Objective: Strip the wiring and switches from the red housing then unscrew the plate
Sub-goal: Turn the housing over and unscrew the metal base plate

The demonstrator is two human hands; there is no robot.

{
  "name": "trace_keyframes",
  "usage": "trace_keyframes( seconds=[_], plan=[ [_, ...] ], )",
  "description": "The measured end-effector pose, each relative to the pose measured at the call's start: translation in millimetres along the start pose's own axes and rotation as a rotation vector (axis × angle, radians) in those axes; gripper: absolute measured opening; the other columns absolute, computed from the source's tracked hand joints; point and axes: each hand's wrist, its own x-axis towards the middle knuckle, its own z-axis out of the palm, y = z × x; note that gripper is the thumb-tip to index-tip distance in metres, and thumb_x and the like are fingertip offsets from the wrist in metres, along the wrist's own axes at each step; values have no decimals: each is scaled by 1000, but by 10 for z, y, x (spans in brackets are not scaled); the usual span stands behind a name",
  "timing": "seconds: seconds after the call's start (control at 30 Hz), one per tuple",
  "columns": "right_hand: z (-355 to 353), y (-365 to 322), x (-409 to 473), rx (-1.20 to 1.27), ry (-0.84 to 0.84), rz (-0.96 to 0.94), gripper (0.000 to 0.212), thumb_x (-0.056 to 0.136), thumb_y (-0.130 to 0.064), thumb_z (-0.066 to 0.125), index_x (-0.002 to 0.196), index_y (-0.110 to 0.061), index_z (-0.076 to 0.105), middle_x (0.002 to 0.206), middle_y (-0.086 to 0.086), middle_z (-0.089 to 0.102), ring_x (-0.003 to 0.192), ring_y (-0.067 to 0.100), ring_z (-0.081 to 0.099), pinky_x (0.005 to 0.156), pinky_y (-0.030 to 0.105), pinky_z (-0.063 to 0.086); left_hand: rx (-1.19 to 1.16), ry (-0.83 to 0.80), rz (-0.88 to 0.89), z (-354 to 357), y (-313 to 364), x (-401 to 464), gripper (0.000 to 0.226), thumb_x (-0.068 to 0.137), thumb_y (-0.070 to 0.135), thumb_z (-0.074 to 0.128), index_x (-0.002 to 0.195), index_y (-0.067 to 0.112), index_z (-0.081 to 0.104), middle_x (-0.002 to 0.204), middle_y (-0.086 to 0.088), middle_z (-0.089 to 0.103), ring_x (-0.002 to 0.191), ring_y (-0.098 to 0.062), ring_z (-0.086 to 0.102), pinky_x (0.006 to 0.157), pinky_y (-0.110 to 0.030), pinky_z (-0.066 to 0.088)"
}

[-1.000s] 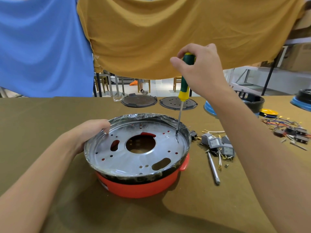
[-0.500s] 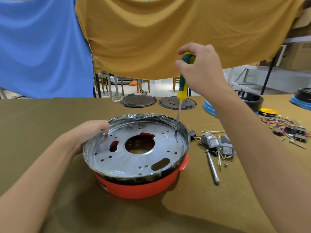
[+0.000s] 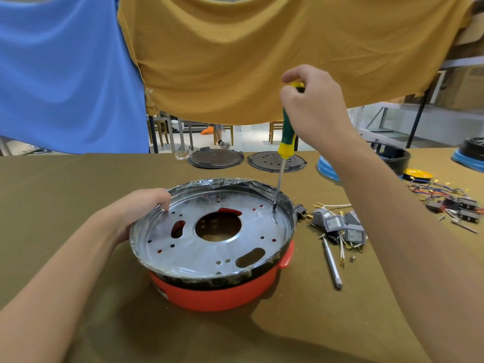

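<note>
**Inspector:** State your grip and where the work sits.

**Me:** My right hand (image 3: 313, 110) is clenched round the top of the screwdriver (image 3: 286, 138), which stands nearly upright with its tip down on the metal plate (image 3: 209, 247), close to the plate's right edge. My left hand (image 3: 141, 208) grasps the plate's rim on the opposite side, fingers curled over it. The plate sits in the red housing (image 3: 222, 294), which rests on the worktop (image 3: 78, 192). The switches (image 3: 337, 226) and loose wiring (image 3: 442, 195) lie to the right of the housing, apart from it, so I judge the stripping done and the unscrewing in hand.

**Inspector:** Risks?

**Me:** I cannot tell whether the tip is seated in a screw head; it is too small to see. If it is not, turning under pressure could let it skip across the shiny plate towards the rim. The plastic film (image 3: 209, 183) crumpled round the rim could also let my left-hand hold slip, and the housing would then rotate with the driver.

**Inspector:** Edges and room?

**Me:** The raised rim stands just beside the shaft, limiting tilt outwards. To the right of the housing lies a spare metal shaft (image 3: 331, 263) near the switches; my right forearm passes above them. Left of and in front of the housing the worktop shows nothing in my way.
</note>
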Motion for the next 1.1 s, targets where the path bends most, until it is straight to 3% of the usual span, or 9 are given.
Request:
trace_keyframes(
  seconds=[0.1,0.23,0.33,0.43,0.5,0.67,0.8,0.93,1.1],
  plan=[
    [-5,-20,-16,56,-9,21,25,94,-20,45,106,-16,67,96,-1,61,71,7,49,66,23,38,-1,0,0,-8,-7,0,13,67,5,51,75,15,48,80,-9,47,73,-27,40,57,-35,34],
    [11,-1,-47,15,-31,-22,18,93,-37,61,104,-24,68,114,5,46,99,16,51,87,24,44,-5,-1,-4,-7,-12,8,14,67,5,51,77,15,49,81,-9,46,74,-27,39,57,-35,33],
    [-3,4,-27,-16,-26,-38,20,94,-26,58,113,-26,65,113,5,53,80,7,51,72,17,41,-2,3,-8,-5,-8,10,14,67,5,51,77,15,51,81,-10,47,75,-27,40,57,-35,33],
    [-7,4,-2,37,-22,14,27,94,-17,46,116,-18,62,96,-4,58,66,4,48,61,20,38,5,5,-6,-4,-13,7,13,68,5,51,77,15,51,81,-10,49,75,-28,41,59,-36,34],
    [0,-5,-14,59,-39,18,23,94,-21,46,111,-17,62,89,-7,56,68,5,48,62,23,38,4,3,-5,-4,-11,8,12,69,6,51,77,15,52,82,-10,50,75,-28,42,62,-39,35],
    [23,3,-50,3,-76,-44,23,92,-41,64,109,-25,63,110,6,50,92,19,53,85,30,49,12,6,-5,-8,-2,6,12,68,6,51,77,15,52,83,-11,50,77,-29,42,69,-42,34],
    [-13,-15,-17,1,-43,-1,22,93,-20,51,111,-20,64,106,2,60,86,14,53,75,28,44,25,3,-10,-7,-6,-2,10,67,7,53,75,14,52,82,-12,53,75,-29,45,68,-41,38],
    [-19,-27,-35,42,-66,28,22,93,-24,46,105,-17,64,94,-3,57,79,12,52,68,26,42,29,12,-6,-5,-4,2,9,67,7,53,74,13,51,80,-13,51,76,-28,44,69,-41,37],
    [-4,-10,-34,-43,-5,-42,15,94,-37,61,101,-25,67,111,4,47,99,18,52,89,28,47,27,11,2,-3,4,4,11,68,6,52,74,15,50,81,-9,49,76,-27,42,69,-40,35]
  ],
)
